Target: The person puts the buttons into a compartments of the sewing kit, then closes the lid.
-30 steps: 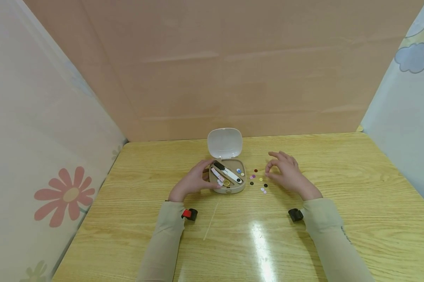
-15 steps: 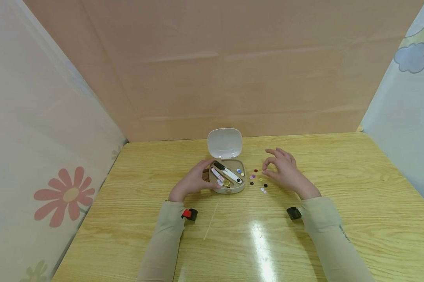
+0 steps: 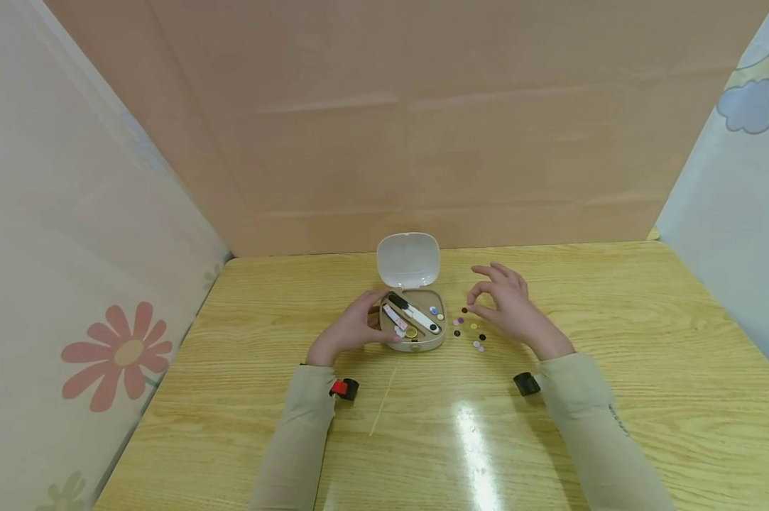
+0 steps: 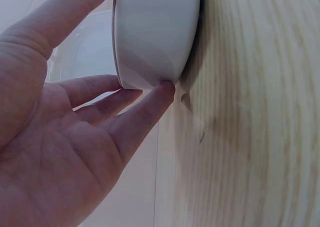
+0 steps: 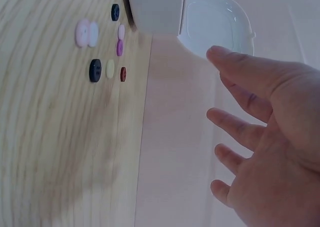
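My left hand (image 3: 351,328) grips the side of a small cream box (image 3: 430,344), thumb at its front and fingers round the back. The box's white lid (image 3: 408,260) stands open. Inside lie a white tool with a black end (image 3: 416,316), a small pink-and-white item (image 3: 395,316), a gold ring (image 3: 411,331) and a few buttons (image 3: 434,311). My right hand (image 3: 513,310) hovers above loose buttons on the table, thumb and forefinger bent toward each other with nothing visible between them. Nearest to it are a red button (image 5: 123,74), a yellow button (image 5: 110,69) and a black button (image 5: 95,70).
More loose buttons, pink and white (image 3: 478,345), purple (image 3: 460,320) and black (image 3: 457,333), lie right of the box. A thin pale strip (image 3: 384,399) rests on the wooden table (image 3: 250,426) in front. A tan backdrop (image 3: 410,142) rises behind the table's rear edge.
My right hand has moved left and slightly away from me, coming nearer to the red button and the box. The left hand and the box have stayed put.
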Tool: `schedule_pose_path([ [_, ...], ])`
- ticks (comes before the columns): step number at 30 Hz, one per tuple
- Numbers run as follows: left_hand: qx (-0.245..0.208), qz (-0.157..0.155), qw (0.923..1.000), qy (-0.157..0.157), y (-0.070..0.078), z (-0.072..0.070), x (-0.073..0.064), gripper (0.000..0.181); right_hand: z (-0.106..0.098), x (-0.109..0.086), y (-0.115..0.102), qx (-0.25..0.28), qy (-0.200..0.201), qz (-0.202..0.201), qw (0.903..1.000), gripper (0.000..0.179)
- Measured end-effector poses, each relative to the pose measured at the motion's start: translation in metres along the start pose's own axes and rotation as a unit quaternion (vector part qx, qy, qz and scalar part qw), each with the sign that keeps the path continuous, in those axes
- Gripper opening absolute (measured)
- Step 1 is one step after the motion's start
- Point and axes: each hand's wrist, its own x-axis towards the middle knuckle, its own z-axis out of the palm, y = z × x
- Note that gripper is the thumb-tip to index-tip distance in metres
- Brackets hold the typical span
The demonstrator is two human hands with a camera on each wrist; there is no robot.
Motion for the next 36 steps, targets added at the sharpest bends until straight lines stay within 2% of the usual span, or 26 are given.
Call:
schedule_pose_path([
  [14, 0.0, 0.003, 1.0, -0.001, 0.001, 0.0, 0.001, 0.093, 0.005, 0.009, -0.008, 0.0, 0.01, -0.027, 0.9996, 0.009],
  [36, 0.004, 0.006, 1.0, 0.0, 0.002, 0.0, 0.0, 0.092, 0.03, 0.018, -0.016, -0.017, 0.033, -0.066, 0.9971, 0.011],
])
